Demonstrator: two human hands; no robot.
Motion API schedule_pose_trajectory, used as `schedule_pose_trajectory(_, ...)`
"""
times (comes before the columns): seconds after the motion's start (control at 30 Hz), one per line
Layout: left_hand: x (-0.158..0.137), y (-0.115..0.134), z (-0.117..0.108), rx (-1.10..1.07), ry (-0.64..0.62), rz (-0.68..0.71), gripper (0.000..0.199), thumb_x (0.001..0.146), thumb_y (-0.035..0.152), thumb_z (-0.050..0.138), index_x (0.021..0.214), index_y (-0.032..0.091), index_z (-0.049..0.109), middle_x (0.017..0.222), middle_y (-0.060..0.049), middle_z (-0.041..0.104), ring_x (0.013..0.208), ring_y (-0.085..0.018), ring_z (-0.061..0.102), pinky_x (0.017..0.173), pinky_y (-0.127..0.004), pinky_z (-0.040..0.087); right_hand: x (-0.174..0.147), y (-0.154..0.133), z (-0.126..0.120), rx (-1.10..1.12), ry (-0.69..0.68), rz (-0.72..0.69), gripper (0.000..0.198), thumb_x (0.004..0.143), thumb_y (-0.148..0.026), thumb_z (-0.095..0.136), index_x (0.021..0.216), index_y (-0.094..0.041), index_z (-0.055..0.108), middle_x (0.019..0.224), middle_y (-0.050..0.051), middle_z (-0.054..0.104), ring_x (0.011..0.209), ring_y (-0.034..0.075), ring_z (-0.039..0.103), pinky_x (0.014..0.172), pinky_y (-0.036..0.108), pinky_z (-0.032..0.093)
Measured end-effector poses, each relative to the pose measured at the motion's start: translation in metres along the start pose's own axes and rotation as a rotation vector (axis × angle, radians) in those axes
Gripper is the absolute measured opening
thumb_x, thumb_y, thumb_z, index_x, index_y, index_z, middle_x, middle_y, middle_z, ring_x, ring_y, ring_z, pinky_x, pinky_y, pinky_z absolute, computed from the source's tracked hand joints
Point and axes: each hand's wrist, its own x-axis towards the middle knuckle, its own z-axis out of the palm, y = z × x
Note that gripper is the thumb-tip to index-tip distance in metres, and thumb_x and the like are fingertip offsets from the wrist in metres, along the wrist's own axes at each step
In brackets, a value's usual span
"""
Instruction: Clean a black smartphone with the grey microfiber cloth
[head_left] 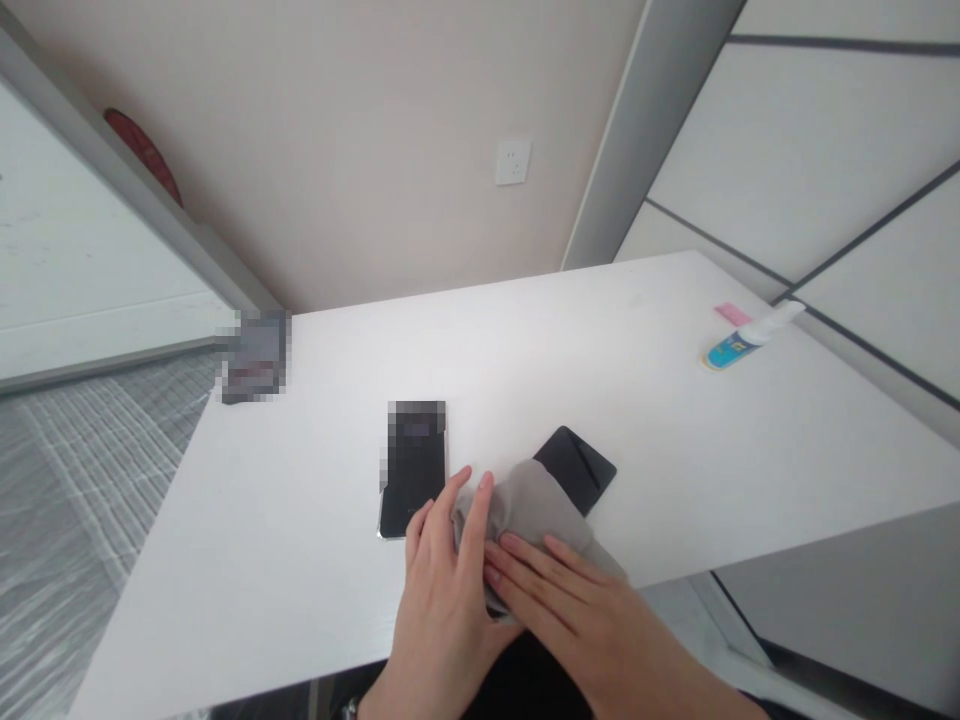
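Observation:
Grey cloth (534, 500) lies bunched over a flat, glossy black phone-like slab (583, 468), whose far end sticks out at the upper right. My left hand (442, 590) grips the near end of this slab from the left, fingers along the cloth's edge. A dark edge shows by its thumb, which is partly hidden. On top, my right hand (577, 605) presses the cloth down with its fingers close together. Another black phone (415, 480) lies on the white table just beyond my left fingertips, its top end blurred out.
A white spray bottle (742, 340) with a blue label lies near the table's right end, beside a pink slip (733, 314). At the far left corner is a pixelated dark object (259, 352). The white table (300, 560) meets a wall with a socket (514, 162).

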Motion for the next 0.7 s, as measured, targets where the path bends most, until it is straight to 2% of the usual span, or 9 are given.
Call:
schedule_pose_trajectory(0.07,0.000,0.000,-0.001,0.006,-0.005,-0.001,0.132,0.059,0.017,0.097,0.161,0.026,0.013,0.152,-0.027,0.050,0.133,-0.045,0.057,0.102,-0.066,0.053,-0.003,0.003,-0.004,-0.030,0.014,0.040,0.101,0.096,-0.082,0.040,0.168,-0.018,0.007,0.165,0.009,0.042,0.148,0.028,0.048,0.119,0.046,0.044)
schedule_pose_trajectory(0.13,0.000,0.000,-0.001,0.005,-0.002,0.000,0.136,0.056,0.023,0.100,0.161,0.027,0.013,0.152,-0.027,0.050,0.134,-0.046,0.056,0.101,-0.067,0.053,-0.006,0.008,-0.009,-0.109,0.095,0.134,0.104,0.093,-0.086,0.036,0.168,-0.019,0.009,0.163,0.012,0.044,0.149,0.034,0.045,0.119,0.053,0.042)
schedule_pose_trajectory(0.17,0.001,0.000,-0.001,0.006,-0.001,0.000,0.138,0.056,0.025,0.101,0.161,0.027,0.013,0.152,-0.027,0.050,0.134,-0.046,0.057,0.101,-0.067,0.054,-0.007,0.010,-0.010,-0.124,0.112,0.132,0.106,0.092,-0.087,0.037,0.168,-0.018,0.009,0.162,0.013,0.045,0.149,0.035,0.045,0.119,0.053,0.041)
schedule_pose_trajectory(0.3,0.001,0.000,0.000,0.014,-0.013,-0.009,0.142,0.054,0.025,0.102,0.162,0.028,0.011,0.152,-0.027,0.051,0.132,-0.047,0.058,0.100,-0.066,0.055,-0.012,0.014,-0.011,-0.040,-0.024,-0.050,0.109,0.092,-0.085,0.046,0.168,-0.018,0.006,0.161,0.009,0.049,0.146,0.027,0.050,0.120,0.041,0.041)
schedule_pose_trajectory(0.37,0.001,0.000,0.000,0.003,-0.016,-0.014,0.141,0.055,0.025,0.102,0.162,0.030,0.011,0.152,-0.026,0.051,0.133,-0.046,0.058,0.101,-0.067,0.054,-0.014,0.018,-0.011,-0.103,0.010,0.007,0.102,0.095,-0.081,0.047,0.168,-0.021,0.009,0.160,0.008,0.050,0.146,0.029,0.050,0.121,0.046,0.040)
schedule_pose_trajectory(0.47,0.001,-0.001,0.001,-0.024,-0.012,-0.011,0.136,0.059,0.025,0.100,0.163,0.030,0.012,0.153,-0.024,0.051,0.136,-0.045,0.056,0.104,-0.067,0.052,-0.010,0.019,-0.010,-0.189,0.096,0.115,0.106,0.091,-0.085,0.044,0.168,-0.017,0.015,0.163,0.013,0.044,0.151,0.037,0.041,0.123,0.055,0.035)
schedule_pose_trajectory(0.6,0.000,-0.002,0.001,-0.020,-0.003,0.004,0.128,0.066,0.021,0.094,0.164,0.027,0.012,0.155,-0.025,0.049,0.137,-0.044,0.055,0.105,-0.066,0.052,0.004,0.016,-0.011,0.018,-0.079,-0.040,0.105,0.091,-0.088,0.040,0.167,-0.018,0.023,0.166,0.006,0.040,0.154,0.027,0.038,0.129,0.044,0.027)
schedule_pose_trajectory(0.63,0.000,-0.002,0.002,-0.019,-0.001,0.008,0.126,0.067,0.021,0.092,0.164,0.027,0.012,0.155,-0.025,0.049,0.137,-0.044,0.055,0.105,-0.066,0.052,0.008,0.018,-0.012,0.038,-0.089,-0.017,0.100,0.093,-0.086,0.040,0.166,-0.020,0.027,0.166,0.006,0.040,0.154,0.027,0.038,0.129,0.045,0.028)
schedule_pose_trajectory(0.7,0.000,-0.002,0.002,-0.025,0.001,0.009,0.122,0.070,0.024,0.091,0.163,0.027,0.013,0.155,-0.024,0.049,0.138,-0.044,0.054,0.104,-0.066,0.053,0.012,0.021,-0.013,-0.005,-0.023,0.110,0.097,0.094,-0.084,0.039,0.164,-0.017,0.032,0.165,0.011,0.040,0.154,0.032,0.037,0.127,0.053,0.030)
